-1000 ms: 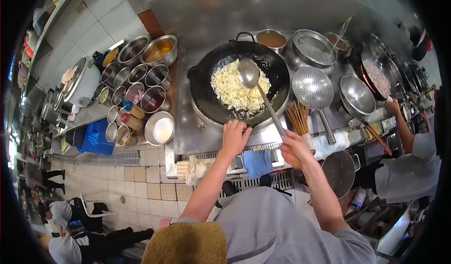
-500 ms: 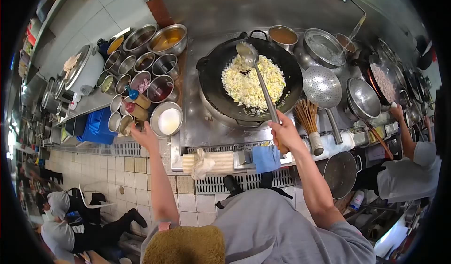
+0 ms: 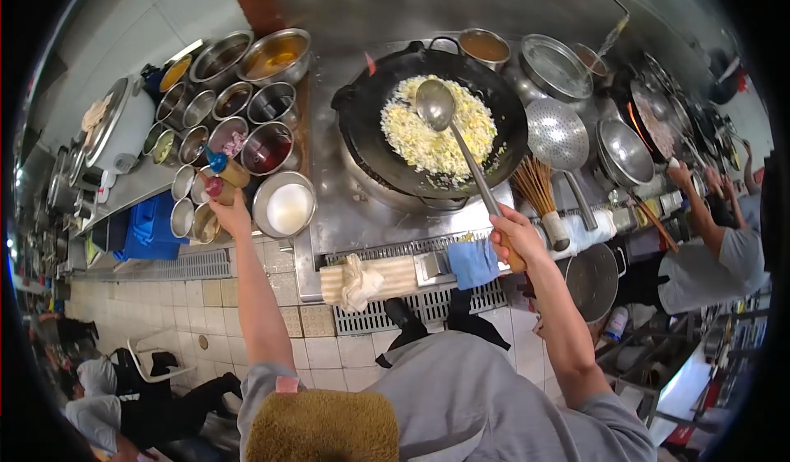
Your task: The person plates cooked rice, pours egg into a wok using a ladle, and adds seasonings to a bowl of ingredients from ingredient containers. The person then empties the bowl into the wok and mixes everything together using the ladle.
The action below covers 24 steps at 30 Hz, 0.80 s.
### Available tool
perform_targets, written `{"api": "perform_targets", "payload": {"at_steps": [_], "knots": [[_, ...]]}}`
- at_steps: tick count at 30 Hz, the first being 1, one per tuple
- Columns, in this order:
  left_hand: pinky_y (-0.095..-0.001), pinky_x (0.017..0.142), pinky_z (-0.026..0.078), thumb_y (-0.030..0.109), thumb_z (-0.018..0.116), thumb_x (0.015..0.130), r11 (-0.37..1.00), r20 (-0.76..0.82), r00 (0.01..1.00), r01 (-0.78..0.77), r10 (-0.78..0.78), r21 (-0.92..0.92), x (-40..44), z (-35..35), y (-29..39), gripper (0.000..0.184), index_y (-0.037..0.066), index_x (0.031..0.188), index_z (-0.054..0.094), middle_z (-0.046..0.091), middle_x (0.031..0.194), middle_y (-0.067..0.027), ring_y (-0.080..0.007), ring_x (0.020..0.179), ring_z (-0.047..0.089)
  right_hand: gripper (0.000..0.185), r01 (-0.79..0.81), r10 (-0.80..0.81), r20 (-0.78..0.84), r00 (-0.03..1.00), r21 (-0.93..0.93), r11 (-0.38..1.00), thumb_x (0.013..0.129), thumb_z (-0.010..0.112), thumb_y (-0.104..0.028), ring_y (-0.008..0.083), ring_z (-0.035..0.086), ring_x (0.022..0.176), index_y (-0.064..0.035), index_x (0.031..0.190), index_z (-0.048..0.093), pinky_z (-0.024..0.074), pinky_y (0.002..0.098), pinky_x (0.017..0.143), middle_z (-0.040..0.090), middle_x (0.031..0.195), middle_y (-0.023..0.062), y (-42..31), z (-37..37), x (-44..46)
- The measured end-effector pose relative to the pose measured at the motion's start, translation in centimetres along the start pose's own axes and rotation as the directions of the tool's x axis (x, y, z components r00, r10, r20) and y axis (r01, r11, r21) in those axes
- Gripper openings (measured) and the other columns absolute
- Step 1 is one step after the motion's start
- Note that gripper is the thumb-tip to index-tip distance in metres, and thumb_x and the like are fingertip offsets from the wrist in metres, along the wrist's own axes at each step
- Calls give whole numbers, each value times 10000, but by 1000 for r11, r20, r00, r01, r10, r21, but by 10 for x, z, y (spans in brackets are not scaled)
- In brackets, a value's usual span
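Observation:
My right hand (image 3: 515, 238) is closed round the wooden handle of a long metal ladle (image 3: 436, 105). The ladle's bowl rests over chopped white and yellow food (image 3: 448, 145) in a large black wok (image 3: 362, 137). On the left, my left hand (image 3: 231, 213) has its fingers round a squeeze bottle with a red cap (image 3: 216, 188), partly hidden by the hand. Just above it lies another squeeze bottle with a blue cap (image 3: 234, 172). A bowl of white granules (image 3: 289, 208) is to the right of this hand.
Metal bowls with sauces and ingredients (image 3: 269, 148) crowd the left counter. Right of the wok are a perforated skimmer (image 3: 555, 135), a bamboo brush (image 3: 540, 190) and stacked bowls (image 3: 625, 151). A co-worker (image 3: 708, 264) stands at the far right; other people sit at the lower left.
My left hand has left the wok's near edge and moved left to the squeeze bottles, closing on one. The ladle bowl has shifted within the wok, away from its far edge.

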State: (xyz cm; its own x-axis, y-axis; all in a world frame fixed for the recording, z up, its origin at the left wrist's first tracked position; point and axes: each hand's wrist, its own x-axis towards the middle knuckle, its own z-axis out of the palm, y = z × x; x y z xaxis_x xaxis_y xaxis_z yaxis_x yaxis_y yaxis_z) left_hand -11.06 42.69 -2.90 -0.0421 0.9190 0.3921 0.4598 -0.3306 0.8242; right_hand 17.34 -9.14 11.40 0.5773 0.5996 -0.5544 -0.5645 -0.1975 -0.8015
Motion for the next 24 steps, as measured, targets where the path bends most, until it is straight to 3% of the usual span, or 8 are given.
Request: {"api": "perform_targets", "payload": {"at_steps": [3, 7, 10, 11, 15, 19, 23, 24], "knots": [[-455, 958, 446, 300, 790, 795, 994, -30, 999, 39, -36, 104, 3, 4, 0, 690, -25, 1311, 467, 613, 1221, -250, -417, 1115, 590, 454, 149, -172, -34, 984, -353, 924, 951, 591, -150, 114, 446, 367, -90, 1381, 457, 365, 267, 324, 504, 656, 21, 7, 11, -28], [-466, 933, 459, 331, 804, 776, 972, -34, 998, 54, -47, 228, -2, 5, 3, 671, -12, 1268, 505, 648, 1166, -232, -415, 1085, 609, 478, -45, 53, -58, 997, 121, 992, 958, 575, -153, 109, 443, 366, -84, 1408, 431, 376, 262, 326, 494, 647, 7, 10, 2, -77], [-465, 924, 465, 337, 810, 771, 971, -76, 996, 64, -48, 230, 6, 8, -13, 662, -8, 1254, 519, 661, 1144, -223, -409, 1059, 623, 494, -68, 77, -160, 984, 60, 996, 955, 575, -140, 110, 449, 366, -80, 1421, 422, 372, 263, 323, 498, 651, 9, 21, -8, -48], [-447, 934, 463, 329, 815, 775, 978, -87, 991, 111, -97, 179, 7, 5, -14, 664, -9, 1264, 520, 656, 1175, -205, -378, 1091, 621, 515, 59, -88, -136, 987, -205, 977, 949, 574, -120, 110, 456, 373, -73, 1435, 408, 374, 264, 329, 503, 646, 12, 31, -10, -37], [-436, 909, 488, 298, 817, 781, 983, -192, 980, 81, -49, 162, -4, -37, 49, 674, -9, 1297, 510, 670, 1156, -199, -358, 1046, 651, 528, 52, -76, -150, 986, -158, 986, 946, 560, -84, 111, 463, 375, -58, 1449, 403, 373, 259, 336, 505, 623, 24, 8, 10, -94], [-372, 848, 527, 238, 784, 837, 1000, -212, 977, -28, 30, 11, -14, -85, 89, 604, -18, 1292, 480, 662, 1139, -169, -268, 1029, 649, 414, -38, 43, -123, 991, 47, 998, 960, 564, -123, 113, 464, 381, -77, 1360, 468, 381, 260, 340, 509, 629, 25, 23, -23, -97], [-341, 883, 531, 127, 737, 881, 910, -251, 963, -187, 96, -369, -40, -104, 132, 597, -47, 1332, 386, 559, 1241, -200, -247, 1096, 602, 366, 13, -22, -136, 990, -65, 998, 969, 548, -137, 116, 437, 370, -97, 1327, 482, 365, 268, 324, 509, 645, 17, 16, -30, -70], [-345, 894, 525, 129, 736, 882, 893, -270, 957, -209, 104, -398, -49, -106, 144, 592, -41, 1335, 394, 556, 1245, -198, -248, 1111, 592, 369, -9, 13, -114, 993, 38, 999, 967, 553, -141, 117, 436, 369, -99, 1327, 482, 361, 269, 321, 507, 643, 15, 12, -32, -82]]}}
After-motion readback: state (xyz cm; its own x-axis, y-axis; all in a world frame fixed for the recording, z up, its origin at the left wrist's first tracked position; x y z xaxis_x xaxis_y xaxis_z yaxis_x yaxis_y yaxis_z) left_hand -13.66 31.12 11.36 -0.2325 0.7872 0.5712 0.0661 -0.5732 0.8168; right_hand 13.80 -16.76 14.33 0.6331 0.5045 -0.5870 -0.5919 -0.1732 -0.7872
